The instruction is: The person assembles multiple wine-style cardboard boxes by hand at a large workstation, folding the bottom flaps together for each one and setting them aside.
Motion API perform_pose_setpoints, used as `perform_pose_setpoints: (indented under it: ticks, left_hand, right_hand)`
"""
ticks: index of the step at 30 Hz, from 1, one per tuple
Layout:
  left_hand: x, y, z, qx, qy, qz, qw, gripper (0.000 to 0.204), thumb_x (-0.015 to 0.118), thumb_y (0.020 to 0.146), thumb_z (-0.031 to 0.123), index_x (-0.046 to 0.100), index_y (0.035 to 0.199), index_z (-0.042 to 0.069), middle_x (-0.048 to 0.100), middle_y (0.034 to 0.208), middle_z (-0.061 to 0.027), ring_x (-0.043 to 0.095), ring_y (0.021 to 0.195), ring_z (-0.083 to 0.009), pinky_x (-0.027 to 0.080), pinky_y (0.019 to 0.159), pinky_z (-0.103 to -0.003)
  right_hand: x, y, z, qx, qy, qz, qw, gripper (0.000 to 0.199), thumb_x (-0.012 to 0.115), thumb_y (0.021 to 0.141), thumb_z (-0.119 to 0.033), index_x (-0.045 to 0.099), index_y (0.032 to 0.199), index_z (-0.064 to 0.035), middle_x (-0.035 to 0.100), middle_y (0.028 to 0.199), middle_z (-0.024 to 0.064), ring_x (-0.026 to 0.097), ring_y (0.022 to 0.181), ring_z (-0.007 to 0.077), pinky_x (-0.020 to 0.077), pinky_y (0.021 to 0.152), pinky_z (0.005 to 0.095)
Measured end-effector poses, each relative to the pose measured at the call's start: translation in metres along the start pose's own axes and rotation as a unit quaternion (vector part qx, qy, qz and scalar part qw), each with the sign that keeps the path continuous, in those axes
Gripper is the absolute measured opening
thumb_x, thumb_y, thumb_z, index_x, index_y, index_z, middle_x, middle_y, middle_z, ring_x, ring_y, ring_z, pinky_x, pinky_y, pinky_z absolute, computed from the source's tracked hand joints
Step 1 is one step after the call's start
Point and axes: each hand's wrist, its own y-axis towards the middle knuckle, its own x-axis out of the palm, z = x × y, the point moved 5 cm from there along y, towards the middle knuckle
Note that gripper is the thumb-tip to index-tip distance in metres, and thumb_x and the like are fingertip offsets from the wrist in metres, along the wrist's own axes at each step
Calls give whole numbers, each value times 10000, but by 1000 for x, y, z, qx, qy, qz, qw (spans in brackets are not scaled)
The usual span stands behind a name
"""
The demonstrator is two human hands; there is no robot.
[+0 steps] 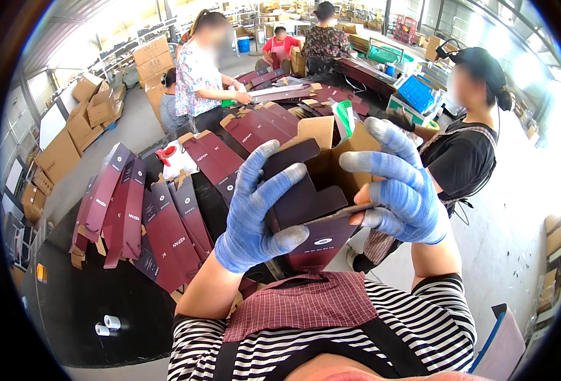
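Note:
A dark maroon carton with a brown inside is raised in front of my chest, its end flaps standing open. My left hand, in a blue knitted glove, grips its left side, with the thumb across the near edge and the fingers along a dark flap. My right hand, gloved alike but with some bare fingertips, holds the right side. Its thumb and a finger pinch the near right edge, while the other fingers are bent over the open end. The carton's lower part is partly hidden behind my apron.
Flat maroon cartons lie in piles on the black table. Two white rolls and a red tape dispenser are on it. A person in black stands close at right; others work across the table. Brown boxes stand at left.

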Motion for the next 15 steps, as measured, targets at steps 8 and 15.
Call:
perform_pose_setpoints:
  ticks: [8, 15]
  left_hand:
    - [0, -3, -1, -19, -37, 2, 999, 755, 791, 824, 620, 668, 1286, 36, 400, 1520, -292, 567, 1281, -430, 465, 1065, -493]
    - [2, 0, 7, 9, -47, 12, 999, 741, 815, 813, 606, 672, 1284, 53, 398, 1514, -282, 579, 1267, -416, 481, 1051, -497]
  right_hand:
    - [24, -6, 17, 100, 57, 68, 991, 921, 873, 822, -332, 418, 1584, -90, 216, 1678, 283, 294, 1542, 424, 282, 1224, 485]
    - [53, -9, 19, 356, 501, 179, 768, 1202, 793, 739, -166, 57, 1687, -99, 435, 1584, 157, 426, 1476, 310, 302, 1222, 424]
